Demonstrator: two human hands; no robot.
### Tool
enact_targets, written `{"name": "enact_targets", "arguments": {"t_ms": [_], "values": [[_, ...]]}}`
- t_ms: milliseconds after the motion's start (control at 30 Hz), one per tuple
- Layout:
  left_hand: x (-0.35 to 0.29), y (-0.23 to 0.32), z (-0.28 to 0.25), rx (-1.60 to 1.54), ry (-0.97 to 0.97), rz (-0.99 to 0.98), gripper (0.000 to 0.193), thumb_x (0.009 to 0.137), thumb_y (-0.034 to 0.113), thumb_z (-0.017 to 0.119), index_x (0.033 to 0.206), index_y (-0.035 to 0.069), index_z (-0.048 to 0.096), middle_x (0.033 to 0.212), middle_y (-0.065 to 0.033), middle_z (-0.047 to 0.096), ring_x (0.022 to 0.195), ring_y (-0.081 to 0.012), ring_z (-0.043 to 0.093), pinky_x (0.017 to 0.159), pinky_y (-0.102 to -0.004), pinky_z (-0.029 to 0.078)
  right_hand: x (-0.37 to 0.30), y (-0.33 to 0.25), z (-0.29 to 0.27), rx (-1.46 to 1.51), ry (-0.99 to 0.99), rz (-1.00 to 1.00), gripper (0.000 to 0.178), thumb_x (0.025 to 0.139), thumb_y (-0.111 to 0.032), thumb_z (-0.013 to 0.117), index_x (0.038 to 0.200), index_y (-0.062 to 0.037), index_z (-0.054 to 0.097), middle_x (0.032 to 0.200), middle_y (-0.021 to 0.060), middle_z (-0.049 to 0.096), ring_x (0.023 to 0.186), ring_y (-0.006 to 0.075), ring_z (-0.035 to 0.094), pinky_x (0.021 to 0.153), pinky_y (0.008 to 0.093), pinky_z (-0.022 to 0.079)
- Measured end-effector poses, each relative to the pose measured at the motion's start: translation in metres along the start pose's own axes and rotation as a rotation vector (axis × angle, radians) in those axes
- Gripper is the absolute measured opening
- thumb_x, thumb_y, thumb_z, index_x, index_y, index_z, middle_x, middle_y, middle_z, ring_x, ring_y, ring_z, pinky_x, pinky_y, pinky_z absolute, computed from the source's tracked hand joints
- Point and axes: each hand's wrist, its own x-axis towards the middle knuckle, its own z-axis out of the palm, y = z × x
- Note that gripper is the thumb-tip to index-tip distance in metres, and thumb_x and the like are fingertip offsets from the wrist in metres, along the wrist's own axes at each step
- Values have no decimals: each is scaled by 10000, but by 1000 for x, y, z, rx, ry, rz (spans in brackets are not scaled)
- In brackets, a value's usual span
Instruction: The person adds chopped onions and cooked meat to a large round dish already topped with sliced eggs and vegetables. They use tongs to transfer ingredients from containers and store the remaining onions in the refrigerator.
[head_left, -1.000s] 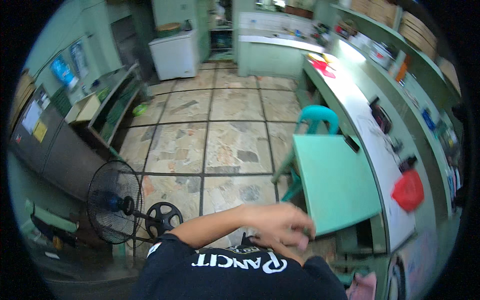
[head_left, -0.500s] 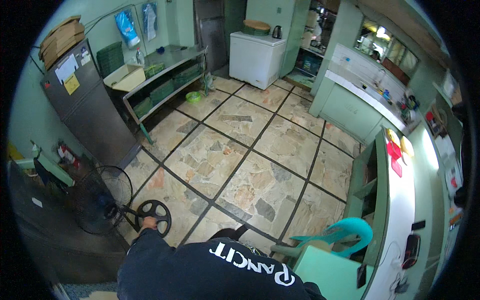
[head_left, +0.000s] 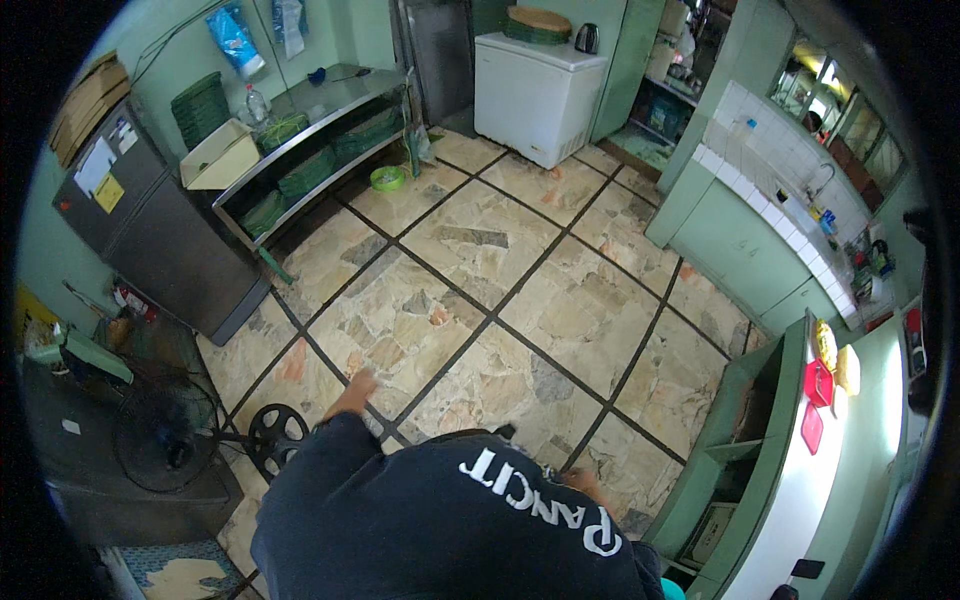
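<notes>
My left hand (head_left: pixel 360 388) reaches forward over the stone-patterned floor (head_left: pixel 480 390), with its arm stretched out from a dark shirt. It is smeared and small, and I cannot make out its fingers or anything in them. Left of that arm stands an electric fan (head_left: pixel 160 440) with a dark wire cage, its round spoked base (head_left: pixel 278 436) near my sleeve and apart from the hand. My right hand (head_left: pixel 590 484) shows low on the right beside my body. Its fingers are mostly hidden by the shirt and the angle.
A grey fridge (head_left: pixel 150 230) and a metal rack table (head_left: pixel 320 135) line the left wall. A green bowl (head_left: pixel 388 180) sits on the floor by the rack. At the back stands a white chest freezer (head_left: pixel 535 95). A tiled sink counter (head_left: pixel 760 190) and green shelves (head_left: pixel 740 455) run along the right.
My left hand has come off the fan's round base and moved right over the floor. My right hand has come into view. The view has shifted, leaving only a sliver of the teal chair.
</notes>
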Motion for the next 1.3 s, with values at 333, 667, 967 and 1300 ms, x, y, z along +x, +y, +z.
{"name": "enact_targets", "arguments": {"t_ms": [333,667,967,1300], "values": [[422,533,-3,-967,-460,37,294,926,245,525,1191,120,542,897,-62,642,690,-200,630,518,-325,481,23,140,-134,1119,576,565,250,858,-181,630,891,65,654,618,113,640,457,193,598,429,319,482],[524,724,115,-408,-1233,689,286,892,183,474,1149,145,593,986,-78,592,834,-217,589,634,-415,478,-20,385,-444,207,1468,971,440,904,-394,522,732,3,602,777,253,598,728,427,563,665,499,411],[618,838,59,-904,-553,-362,287,930,256,460,1194,162,526,816,-32,582,730,-197,581,601,-387,475,24,502,-800,62,1556,896,356,942,-360,472,895,-47,637,876,200,625,813,371,603,705,478,442],[859,1115,115,-650,-945,-227,312,941,251,471,1244,175,486,826,-22,582,687,-194,593,518,-362,467,49,664,-858,406,798,1690,483,818,-387,554,1198,-93,592,1284,159,541,1204,307,508,961,454,406]]}}
